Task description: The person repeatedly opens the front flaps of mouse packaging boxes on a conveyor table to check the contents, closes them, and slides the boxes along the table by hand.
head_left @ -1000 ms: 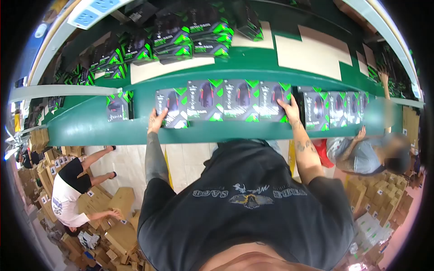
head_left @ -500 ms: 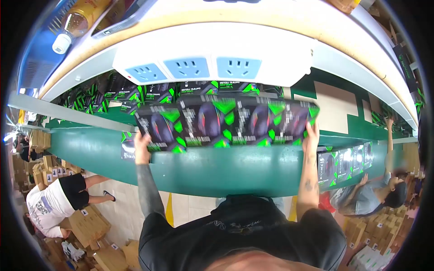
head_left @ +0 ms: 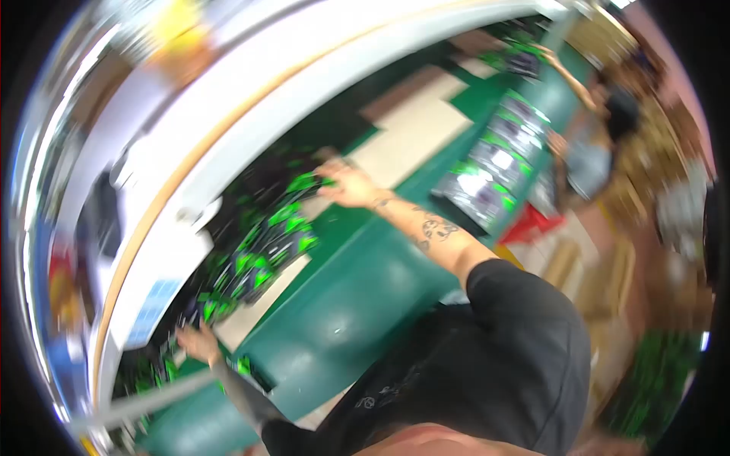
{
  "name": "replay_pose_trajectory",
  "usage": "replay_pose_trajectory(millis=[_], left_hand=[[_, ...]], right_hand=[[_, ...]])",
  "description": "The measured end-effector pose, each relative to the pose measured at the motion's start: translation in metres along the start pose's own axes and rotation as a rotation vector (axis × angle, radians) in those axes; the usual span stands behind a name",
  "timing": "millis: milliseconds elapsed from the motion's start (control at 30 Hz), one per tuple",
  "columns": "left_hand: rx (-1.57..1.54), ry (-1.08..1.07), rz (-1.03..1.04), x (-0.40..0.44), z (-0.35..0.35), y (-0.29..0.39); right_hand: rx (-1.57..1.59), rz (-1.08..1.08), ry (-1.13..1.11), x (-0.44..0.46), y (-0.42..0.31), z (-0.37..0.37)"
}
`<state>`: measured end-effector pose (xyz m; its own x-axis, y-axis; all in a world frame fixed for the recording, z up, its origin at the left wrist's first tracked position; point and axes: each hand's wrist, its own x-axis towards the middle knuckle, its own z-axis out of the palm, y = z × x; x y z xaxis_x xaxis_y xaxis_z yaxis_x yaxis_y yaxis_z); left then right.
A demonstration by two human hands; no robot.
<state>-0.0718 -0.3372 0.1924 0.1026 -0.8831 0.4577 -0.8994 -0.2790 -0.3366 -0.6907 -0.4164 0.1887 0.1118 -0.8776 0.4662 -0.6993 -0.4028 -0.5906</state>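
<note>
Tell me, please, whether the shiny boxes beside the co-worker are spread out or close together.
Close together: the shiny boxes form one row, with no strip of the green bench showing between them.

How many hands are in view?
4: your left hand and right hand at the stacked boxes, a co-worker's upper hand by the far boxes, their lower hand beside the box row.

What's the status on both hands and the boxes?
Left hand and right hand at opposite ends of black-and-green boxes; grip blurred, can't confirm. Grey bar close by left forearm. No obstruction visible between hands.
</note>
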Motion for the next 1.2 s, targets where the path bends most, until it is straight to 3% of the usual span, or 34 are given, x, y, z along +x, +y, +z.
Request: replay_pose_trajectory(millis=[100,167,267,400,467,600,767,867,933,1000,1100,1200], left_hand=[[-0.274,0.183,0.02,-0.06,-0.03,0.051],[-0.39,0.241,0.129,-0.118,-0.057,0.105],[-0.698,0.016,0.191,-0.214,-0.084,0.197],[-1.09,-0.563,0.054,-0.299,-0.147,0.34],[-1.382,-0.997,-0.076,-0.306,-0.202,0.418],[-1.49,-1.343,0.074,-0.292,-0.274,0.54],[-1.615,-1.374,-0.073,-0.288,-0.291,0.628],[-1.616,-1.348,-0.185,-0.286,-0.31,0.664],[-1.575,-1.304,-0.232,-0.288,-0.311,0.681],[-1.49,-1.231,-0.248,-0.293,-0.304,0.689],[-1.34,-1.108,-0.243,-0.297,-0.296,0.693],[-1.336,-1.112,-0.534,-0.283,-0.334,0.714]], right_hand=[[-0.155,0.009,-0.054,-0.095,0.016,-0.086],[-0.241,0.138,-0.059,-0.151,0.05,-0.149],[-0.313,0.418,0.072,-0.205,0.109,-0.235],[-0.363,0.658,0.319,-0.254,0.204,-0.33],[-0.398,0.754,0.31,-0.259,0.259,-0.373],[-0.516,0.928,0.293,-0.242,0.378,-0.454],[-0.389,1.098,0.083,-0.221,0.531,-0.535],[-0.127,1.245,-0.043,-0.207,0.566,-0.558],[0.131,1.272,-0.254,-0.208,0.594,-0.552],[0.224,1.346,-0.344,-0.197,0.576,-0.562],[0.267,1.266,-0.358,-0.212,0.581,-0.558],[0.239,1.12,-0.515,-0.228,0.62,-0.538]])
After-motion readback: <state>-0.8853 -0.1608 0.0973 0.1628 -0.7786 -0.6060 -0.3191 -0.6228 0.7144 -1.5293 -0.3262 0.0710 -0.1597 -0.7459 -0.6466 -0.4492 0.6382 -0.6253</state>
